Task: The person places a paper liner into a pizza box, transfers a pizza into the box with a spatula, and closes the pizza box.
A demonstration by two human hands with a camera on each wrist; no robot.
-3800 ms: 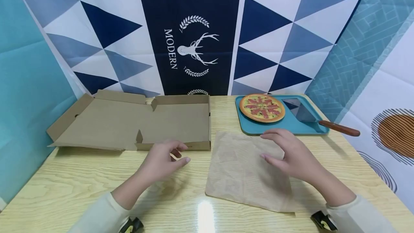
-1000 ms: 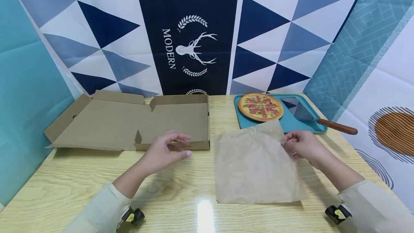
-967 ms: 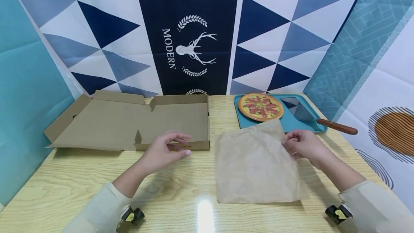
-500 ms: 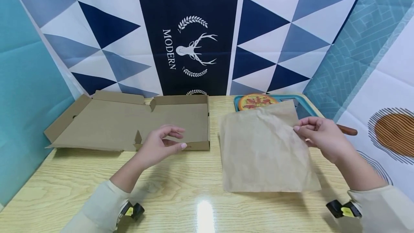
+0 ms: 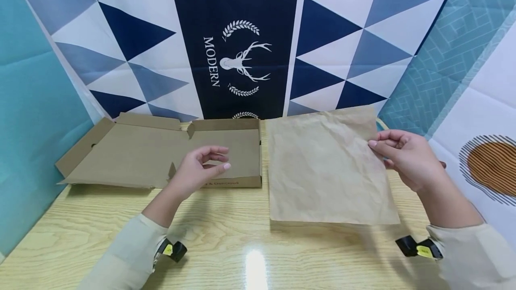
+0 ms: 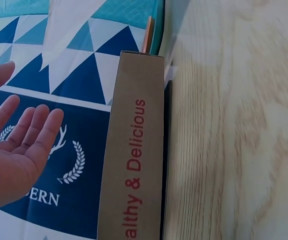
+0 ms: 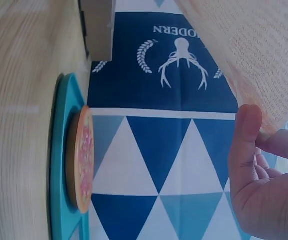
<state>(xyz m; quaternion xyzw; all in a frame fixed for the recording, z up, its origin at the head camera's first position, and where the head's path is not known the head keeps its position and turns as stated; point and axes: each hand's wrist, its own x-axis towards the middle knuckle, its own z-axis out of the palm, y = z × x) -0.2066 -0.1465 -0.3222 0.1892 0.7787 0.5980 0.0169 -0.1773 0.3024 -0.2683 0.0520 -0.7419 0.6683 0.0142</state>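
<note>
Brown paper (image 5: 328,171) in right hand (image 5: 409,158)

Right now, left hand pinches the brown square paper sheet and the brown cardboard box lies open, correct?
Wrong hand: the right hand pinches the brown square paper sheet, per the head view; the brown cardboard box does lie open.

left hand (image 5: 200,167): raised, fingers loosely curved; right hand (image 5: 409,158): raised, pinching; forearms (image 5: 162,208): angled inward
</note>
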